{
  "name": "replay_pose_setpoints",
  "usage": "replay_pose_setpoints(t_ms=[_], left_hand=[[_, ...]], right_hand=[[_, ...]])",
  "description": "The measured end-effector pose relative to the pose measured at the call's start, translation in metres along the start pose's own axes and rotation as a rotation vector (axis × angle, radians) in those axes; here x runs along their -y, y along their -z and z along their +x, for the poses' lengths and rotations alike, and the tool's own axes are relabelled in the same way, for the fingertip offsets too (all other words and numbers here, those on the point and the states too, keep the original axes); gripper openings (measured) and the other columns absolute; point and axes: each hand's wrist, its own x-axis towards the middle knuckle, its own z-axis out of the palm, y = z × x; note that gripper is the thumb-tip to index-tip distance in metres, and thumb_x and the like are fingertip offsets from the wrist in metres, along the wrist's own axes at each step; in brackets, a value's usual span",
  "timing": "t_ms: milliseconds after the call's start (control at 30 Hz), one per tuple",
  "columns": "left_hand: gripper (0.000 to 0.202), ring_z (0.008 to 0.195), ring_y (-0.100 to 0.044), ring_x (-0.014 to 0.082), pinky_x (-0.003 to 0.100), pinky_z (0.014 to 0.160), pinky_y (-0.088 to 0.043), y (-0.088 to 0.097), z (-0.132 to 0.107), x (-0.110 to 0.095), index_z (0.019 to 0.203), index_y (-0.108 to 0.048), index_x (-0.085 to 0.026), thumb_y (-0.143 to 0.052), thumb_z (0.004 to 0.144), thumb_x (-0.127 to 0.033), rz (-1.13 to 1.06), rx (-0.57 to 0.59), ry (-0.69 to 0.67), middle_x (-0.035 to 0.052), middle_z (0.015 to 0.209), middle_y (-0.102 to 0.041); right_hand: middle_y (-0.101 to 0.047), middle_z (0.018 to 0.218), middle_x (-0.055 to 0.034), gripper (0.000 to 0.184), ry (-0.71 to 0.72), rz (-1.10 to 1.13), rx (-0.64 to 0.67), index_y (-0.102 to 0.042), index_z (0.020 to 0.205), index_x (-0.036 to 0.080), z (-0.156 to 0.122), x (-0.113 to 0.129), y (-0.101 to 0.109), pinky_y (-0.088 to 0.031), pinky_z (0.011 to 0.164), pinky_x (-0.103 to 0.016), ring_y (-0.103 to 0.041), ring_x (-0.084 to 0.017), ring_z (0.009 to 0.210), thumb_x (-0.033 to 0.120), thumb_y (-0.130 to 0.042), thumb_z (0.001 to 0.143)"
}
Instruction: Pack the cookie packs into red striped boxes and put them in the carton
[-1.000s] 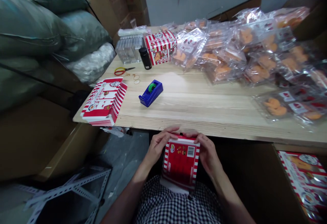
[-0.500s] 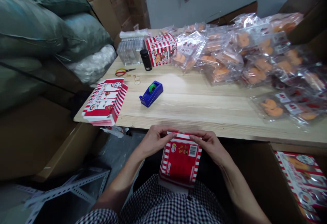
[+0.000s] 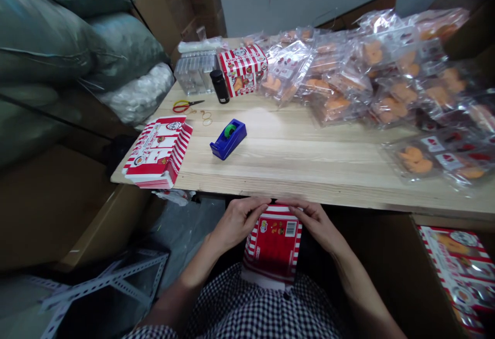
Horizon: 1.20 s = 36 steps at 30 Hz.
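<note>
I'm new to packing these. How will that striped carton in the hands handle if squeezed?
Probably light: the striped carton looks like thin printed card, and the left hand and right hand hold it at its top edge with fingertips alone. It would likely dent or crease if squeezed hard.

I'm holding the striped box (image 3: pixel 274 243) upright over my lap. My left hand (image 3: pixel 235 223) and right hand (image 3: pixel 317 223) grip its top edge from either side, fingers (image 3: pixel 257 209) curled over the flap. Just beyond them is the desk (image 3: pixel 309 169). Ahead and left sits the blue tape dispenser (image 3: pixel 228 139), and farther left the flat cartons (image 3: pixel 158 152). Ahead and right lie clear bags (image 3: pixel 413 158) of orange pieces.
</note>
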Motion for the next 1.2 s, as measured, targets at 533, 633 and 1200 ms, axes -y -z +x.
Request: replay_pose_setpoints(t_ms=[533,633,1200], left_hand=[[0.039,0.126,-0.061,0.0236,0.046,0.109,-0.047,0.007,-0.032,-0.001,0.129,-0.065,-0.031,-0.058,0.094,-0.017,0.018,0.174,-0.038,0.0068,0.136,-0.064],[0.034,0.122,-0.063,0.0238,0.045,0.108,-0.048,0.003,-0.030,-0.002,0.124,-0.070,-0.030,-0.056,0.095,-0.018,-0.033,0.129,-0.022,0.0076,0.131,-0.068],[0.040,0.097,-0.072,0.0257,0.035,0.084,-0.056,-0.006,-0.025,0.016,0.132,-0.064,-0.023,-0.057,0.096,-0.038,-0.363,0.100,0.296,0.0086,0.117,-0.074]], right_hand=[[-0.067,0.132,-0.0031,0.031,0.091,-0.168,0.028,-0.071,0.121,0.036,-0.038,-0.002,-0.011,-0.035,0.116,-0.052,-0.053,-0.028,0.131,0.032,-0.067,0.090],[-0.072,0.113,-0.0050,0.027,0.132,-0.182,-0.001,-0.074,0.117,0.035,-0.034,0.002,-0.015,-0.052,0.095,-0.043,-0.065,-0.026,0.106,0.031,-0.066,0.092],[-0.070,0.123,-0.0043,0.025,0.202,-0.053,-0.466,-0.076,0.112,0.030,-0.032,0.015,-0.021,-0.046,0.106,-0.041,-0.061,-0.028,0.118,0.033,-0.070,0.088]])
